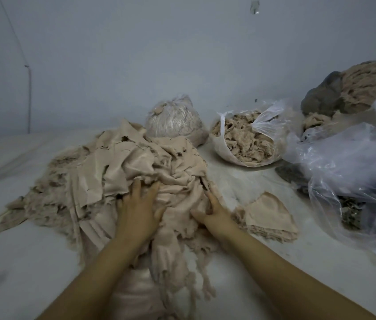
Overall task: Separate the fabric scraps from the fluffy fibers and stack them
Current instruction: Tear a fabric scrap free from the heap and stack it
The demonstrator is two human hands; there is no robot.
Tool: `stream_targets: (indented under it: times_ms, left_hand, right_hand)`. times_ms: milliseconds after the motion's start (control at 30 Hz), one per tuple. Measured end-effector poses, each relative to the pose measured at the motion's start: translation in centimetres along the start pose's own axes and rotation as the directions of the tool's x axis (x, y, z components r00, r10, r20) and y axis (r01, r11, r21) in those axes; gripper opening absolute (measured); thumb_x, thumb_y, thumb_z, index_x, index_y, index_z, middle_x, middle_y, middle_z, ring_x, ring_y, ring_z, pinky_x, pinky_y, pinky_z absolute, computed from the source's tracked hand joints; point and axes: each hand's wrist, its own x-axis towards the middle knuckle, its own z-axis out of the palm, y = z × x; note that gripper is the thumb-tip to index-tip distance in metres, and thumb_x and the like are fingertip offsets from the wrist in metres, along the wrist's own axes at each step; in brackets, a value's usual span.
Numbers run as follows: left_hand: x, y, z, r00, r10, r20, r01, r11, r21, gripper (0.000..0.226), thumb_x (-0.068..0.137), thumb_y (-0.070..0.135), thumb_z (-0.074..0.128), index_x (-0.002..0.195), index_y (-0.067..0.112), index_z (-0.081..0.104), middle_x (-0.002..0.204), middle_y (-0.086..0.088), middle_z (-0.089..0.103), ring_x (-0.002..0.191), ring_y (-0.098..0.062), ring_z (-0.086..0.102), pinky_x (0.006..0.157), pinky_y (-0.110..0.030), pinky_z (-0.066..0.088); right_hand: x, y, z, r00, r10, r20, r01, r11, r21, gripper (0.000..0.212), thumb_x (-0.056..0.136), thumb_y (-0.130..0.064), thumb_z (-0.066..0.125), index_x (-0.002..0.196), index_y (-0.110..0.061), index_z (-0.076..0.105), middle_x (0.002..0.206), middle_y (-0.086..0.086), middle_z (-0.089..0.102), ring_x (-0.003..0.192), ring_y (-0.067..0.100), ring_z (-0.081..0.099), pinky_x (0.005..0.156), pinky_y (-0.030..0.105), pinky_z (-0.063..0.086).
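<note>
Behind pile, bag (228, 153) holds fibers (244, 139).

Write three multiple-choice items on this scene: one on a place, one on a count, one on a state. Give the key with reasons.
1. Where does the small separate stack of fabric scraps lie?
A. To the right of the right hand
B. Inside the open bag
C. Behind the left hand

2. How many hands are on the big fabric pile?
A. None
B. One
C. Two

3. What state is the clear bag of fluffy fibers in?
A. Tied shut
B. Open at the top
C. Empty and flat

Answers:
1. A: the stack sits on the white surface just right of the right hand, apart from the big pile.
2. C: the left hand presses flat on the pile, and the right hand's fingers dig into its edge.
3. B: its mouth gapes and the fibers show inside.
</note>
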Motion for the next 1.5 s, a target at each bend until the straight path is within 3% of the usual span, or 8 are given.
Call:
stream_targets:
  times_ms: [200, 433, 600, 800, 900, 1100, 1367, 1500]
  left_hand:
    - [5.8, -4.1, -0.1, 0.998, -0.046, 0.035, 0.047, 0.999, -0.02, 0.049, 0.096, 0.041, 0.042, 0.142, 0.026, 0.04, 0.151, -0.012, 0.028, 0.137, -0.029, 0.028, 0.108, -0.047, 0.025]
    - [5.4, -2.1, 1.1, 0.992, -0.044, 0.114, 0.057, 0.992, -0.111, 0.047, 0.097, 0.044, 0.034, 0.142, 0.032, 0.04, 0.151, -0.007, 0.031, 0.137, -0.027, 0.029, 0.11, -0.047, 0.022]
    - [5.1, -1.1, -1.3, 0.973, -0.038, 0.226, 0.106, 0.949, -0.296, 0.044, 0.098, 0.04, 0.032, 0.138, 0.028, 0.046, 0.148, -0.007, 0.037, 0.137, -0.025, 0.03, 0.11, -0.045, 0.027]
    - [5.4, -0.1, -7.6, 0.958, 0.009, -0.287, -0.153, 0.864, -0.481, 0.02, 0.086, 0.018, 0.058, 0.1, 0.018, 0.072, 0.102, 0.0, 0.07, 0.09, -0.013, 0.059, 0.079, -0.022, 0.039]
    - [4.6, 2.2, -7.5, 0.885, 0.243, -0.398, -0.407, 0.819, -0.405, 0.033, 0.082, 0.026, 0.047, 0.104, 0.018, 0.071, 0.106, 0.002, 0.067, 0.099, -0.016, 0.054, 0.09, -0.034, 0.041]
    - [2.3, 0.6, 1.9, 0.787, 0.469, 0.402, -0.511, 0.86, -0.002, 0.044, 0.1, 0.05, 0.027, 0.14, 0.039, 0.041, 0.157, 0.011, 0.02, 0.144, -0.013, 0.009, 0.115, -0.036, -0.001]
    - [1.2, 0.6, 1.9, 0.776, 0.422, 0.469, -0.497, 0.867, 0.044, 0.037, 0.098, 0.043, 0.036, 0.125, 0.027, 0.055, 0.155, 0.004, 0.025, 0.14, -0.017, 0.02, 0.115, -0.038, 0.004]
    - [-0.1, 2.8, 0.0, 0.908, 0.341, 0.245, -0.363, 0.931, 0.049, 0.029, 0.094, 0.032, 0.043, 0.109, 0.017, 0.062, 0.117, -0.002, 0.056, 0.116, -0.023, 0.047, 0.099, -0.036, 0.034]
  right_hand:
    - [1.3, -0.2, 2.1, 0.988, 0.076, -0.133, -0.077, 0.997, -0.005, 0.015, 0.088, -0.004, 0.059, 0.078, -0.013, 0.066, 0.064, -0.003, 0.06, 0.059, 0.012, 0.052, 0.049, 0.017, 0.041]
    - [0.9, -1.0, 4.2, 0.943, -0.296, 0.151, 0.321, 0.698, -0.64, 0.062, 0.085, -0.034, 0.063, 0.141, -0.025, 0.037, 0.141, 0.002, 0.035, 0.122, 0.022, 0.044, 0.095, 0.036, 0.044]
    - [1.7, -1.9, 5.0, 0.923, -0.381, 0.045, 0.323, 0.71, -0.626, 0.028, 0.088, -0.013, 0.056, 0.115, -0.006, 0.06, 0.118, 0.015, 0.057, 0.108, 0.031, 0.056, 0.083, 0.031, 0.041]
    - [-1.2, -6.7, 0.6, 0.686, -0.699, -0.201, 0.598, 0.699, -0.392, 0.022, 0.078, -0.01, 0.05, 0.089, -0.008, 0.07, 0.089, 0.004, 0.067, 0.081, 0.005, 0.053, 0.069, 0.003, 0.035]
    - [-4.1, -3.9, -1.6, 0.58, -0.808, 0.102, 0.743, 0.474, -0.472, 0.03, 0.09, -0.026, 0.051, 0.082, -0.005, 0.07, 0.079, 0.006, 0.066, 0.075, 0.007, 0.052, 0.064, 0.009, 0.036]
    - [-8.5, 3.8, -3.6, 0.681, -0.664, 0.309, 0.724, 0.55, -0.417, 0.047, 0.098, -0.04, 0.045, 0.071, -0.009, 0.069, 0.067, 0.007, 0.061, 0.063, 0.013, 0.055, 0.056, 0.018, 0.039]
    - [-11.2, 4.3, -5.1, 0.83, -0.301, 0.469, 0.557, 0.479, -0.679, 0.034, 0.091, -0.048, 0.056, 0.118, -0.03, 0.066, 0.114, -0.01, 0.059, 0.105, 0.002, 0.053, 0.086, 0.018, 0.045]
    - [-10.8, 3.2, -5.8, 0.932, -0.355, -0.072, 0.279, 0.831, -0.481, 0.018, 0.091, -0.034, 0.062, 0.079, -0.023, 0.071, 0.084, -0.011, 0.066, 0.081, 0.003, 0.058, 0.07, 0.015, 0.042]
